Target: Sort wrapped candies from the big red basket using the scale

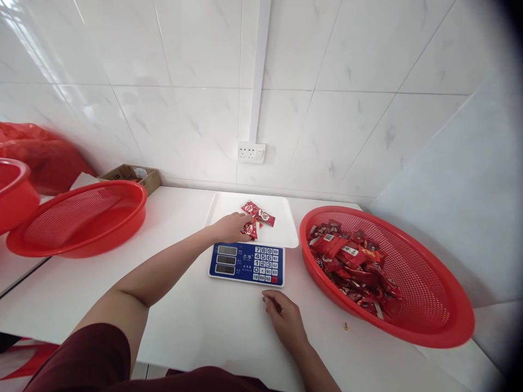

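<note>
My left hand (233, 227) reaches over the white tray (281, 218) of a digital scale, with its fingers closed on a small red packet (250, 231). Beside that packet, more red packets (265, 216) with white lettering lie overlapped on the tray. The scale's blue keypad panel (247, 264) faces me, with three small displays at its left. On the white table in front of the scale rests my right hand (285, 320), its fingers curled in and nothing visible in them.
A large red mesh basket (429, 294) at the right holds a heap of red packets (355, 267). Another red basket (81, 245) stands at the left, near a cardboard box (153, 179) and a red plastic bag (44, 158). Behind is a tiled wall with a socket (251, 152).
</note>
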The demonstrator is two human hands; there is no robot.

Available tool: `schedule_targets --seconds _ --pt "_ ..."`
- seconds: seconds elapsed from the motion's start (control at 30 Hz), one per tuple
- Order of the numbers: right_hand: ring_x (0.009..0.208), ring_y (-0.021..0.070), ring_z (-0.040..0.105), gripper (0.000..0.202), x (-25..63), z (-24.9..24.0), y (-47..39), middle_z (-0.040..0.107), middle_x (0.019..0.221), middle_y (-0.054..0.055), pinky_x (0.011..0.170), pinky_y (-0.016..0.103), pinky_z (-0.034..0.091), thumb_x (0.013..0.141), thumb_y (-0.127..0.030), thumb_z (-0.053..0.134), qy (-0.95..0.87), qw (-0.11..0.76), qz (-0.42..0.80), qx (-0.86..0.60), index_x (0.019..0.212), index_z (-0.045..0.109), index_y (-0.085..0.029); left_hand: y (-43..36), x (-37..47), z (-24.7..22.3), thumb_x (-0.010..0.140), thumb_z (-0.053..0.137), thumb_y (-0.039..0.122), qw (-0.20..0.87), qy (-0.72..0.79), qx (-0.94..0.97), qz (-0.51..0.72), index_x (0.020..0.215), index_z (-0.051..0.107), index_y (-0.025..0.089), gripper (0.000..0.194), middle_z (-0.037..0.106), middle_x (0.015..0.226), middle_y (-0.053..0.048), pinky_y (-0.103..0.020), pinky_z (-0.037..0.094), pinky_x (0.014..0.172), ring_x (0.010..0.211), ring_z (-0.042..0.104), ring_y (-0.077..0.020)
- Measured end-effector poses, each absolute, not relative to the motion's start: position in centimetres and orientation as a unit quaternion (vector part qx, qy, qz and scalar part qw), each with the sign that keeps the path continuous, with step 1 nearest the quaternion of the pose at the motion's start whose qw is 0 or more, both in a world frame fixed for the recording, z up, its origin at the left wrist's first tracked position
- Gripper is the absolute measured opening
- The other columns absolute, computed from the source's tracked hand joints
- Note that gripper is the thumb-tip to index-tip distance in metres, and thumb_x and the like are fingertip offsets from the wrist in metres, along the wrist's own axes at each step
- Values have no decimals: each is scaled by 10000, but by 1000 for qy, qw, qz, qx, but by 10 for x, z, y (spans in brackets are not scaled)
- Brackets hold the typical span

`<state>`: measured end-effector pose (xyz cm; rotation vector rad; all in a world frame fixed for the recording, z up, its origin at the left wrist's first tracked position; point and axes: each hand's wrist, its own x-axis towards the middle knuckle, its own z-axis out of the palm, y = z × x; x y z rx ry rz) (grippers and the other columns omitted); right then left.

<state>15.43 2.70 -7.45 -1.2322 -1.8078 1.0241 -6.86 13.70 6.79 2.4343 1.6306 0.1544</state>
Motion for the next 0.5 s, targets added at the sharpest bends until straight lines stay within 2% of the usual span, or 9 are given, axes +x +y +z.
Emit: schedule_targets --seconds 0.2,0.4,0.5 --pt "681 188 641 215 154 -74 27 693 804 59 629 281 524 812 -303 500 -694 367 396 -476 898 664 -193 137 -72 67 685 589 303 143 563 808 100 1126 481 223 461 589 1105 -62 -271 441 732 965 568 -226" --pt "684 192 643 219 154 -75 28 696 821 62 629 288 531 809 -315 507 -690 371 402 -474 895 668 -194 130 -74 72 694 625 381 188 576 770 201 1036 488 237 395 647 882 -2 -250 454 589 713 606 -176" --pt "682 193 641 218 156 -77 29 696 822 60 630 294 534 802 -321 516 -686 372 405 -476 893 672 -198 123 -103 85 702 638 400 111 633 718 268 1031 488 242 394 646 849 27 -232 469 600 690 603 -148"
